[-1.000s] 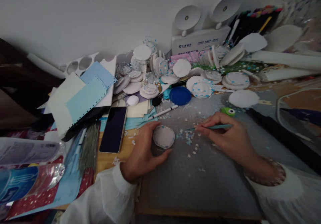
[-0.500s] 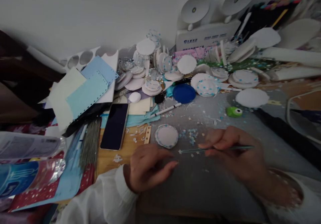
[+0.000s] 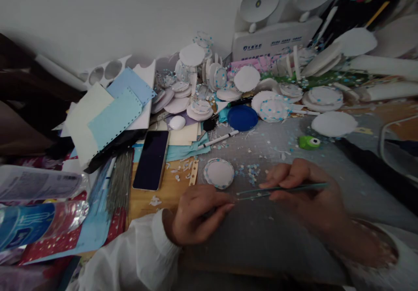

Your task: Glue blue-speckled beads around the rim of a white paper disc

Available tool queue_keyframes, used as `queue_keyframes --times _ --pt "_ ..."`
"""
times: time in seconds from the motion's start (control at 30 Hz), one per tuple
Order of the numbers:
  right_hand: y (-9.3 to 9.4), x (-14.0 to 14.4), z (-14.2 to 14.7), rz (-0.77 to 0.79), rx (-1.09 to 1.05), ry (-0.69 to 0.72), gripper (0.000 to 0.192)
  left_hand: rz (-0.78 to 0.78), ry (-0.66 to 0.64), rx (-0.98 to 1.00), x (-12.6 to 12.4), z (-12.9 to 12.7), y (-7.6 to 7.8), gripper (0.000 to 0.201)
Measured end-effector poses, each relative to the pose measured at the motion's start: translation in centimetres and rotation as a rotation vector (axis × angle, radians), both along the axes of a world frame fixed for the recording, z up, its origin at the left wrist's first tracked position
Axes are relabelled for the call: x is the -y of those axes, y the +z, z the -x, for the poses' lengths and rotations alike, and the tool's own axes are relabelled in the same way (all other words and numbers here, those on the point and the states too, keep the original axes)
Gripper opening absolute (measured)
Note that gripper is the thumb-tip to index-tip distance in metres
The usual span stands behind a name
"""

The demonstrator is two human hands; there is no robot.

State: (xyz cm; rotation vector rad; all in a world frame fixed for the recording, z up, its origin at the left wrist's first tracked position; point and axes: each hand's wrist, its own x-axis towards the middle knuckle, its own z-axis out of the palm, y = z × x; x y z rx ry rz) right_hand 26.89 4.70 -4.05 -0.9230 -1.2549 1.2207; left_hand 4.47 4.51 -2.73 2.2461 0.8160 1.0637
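Observation:
My right hand [image 3: 305, 195] holds a pair of thin greenish tweezers [image 3: 281, 189] between thumb and fingers. Their two tips point left and stand slightly apart. Just at those tips, my left hand [image 3: 202, 212] has thumb and index finger pinched together; whatever is between them is too small to make out. Behind the left hand lies a white disc [image 3: 218, 173] edged with small pale blue and white pieces. Loose little blue and white paper stars [image 3: 251, 172] are scattered to the right of the disc, on the grey cutting mat [image 3: 248, 239].
A phone [image 3: 151, 160] lies left of a punched strip [image 3: 193, 172]. Farther back are a blue lid [image 3: 242, 118], a white pen [image 3: 218, 139], a green craft punch [image 3: 309, 142] and piled white discs [image 3: 271, 106]. Plastic bottles [image 3: 42, 223] lie at the left edge.
A small star was at the closed tweezer tips; now the tips have spread and no star shows on them. My left thumb and index finger have closed together beside the tips.

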Motion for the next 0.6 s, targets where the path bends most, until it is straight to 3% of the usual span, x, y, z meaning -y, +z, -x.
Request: queue_keyframes --times 0.2,0.6 --pt "0.03 -0.03 -0.01 0.046 -0.007 0.025 0.023 0.084 -0.014 -0.025 0.06 0.29 0.2 0.016" --pt "-0.11 0.09 0.15 -0.029 0.002 0.049 0.022 -0.007 -0.022 -0.006 -0.05 0.12 -0.43 0.011"
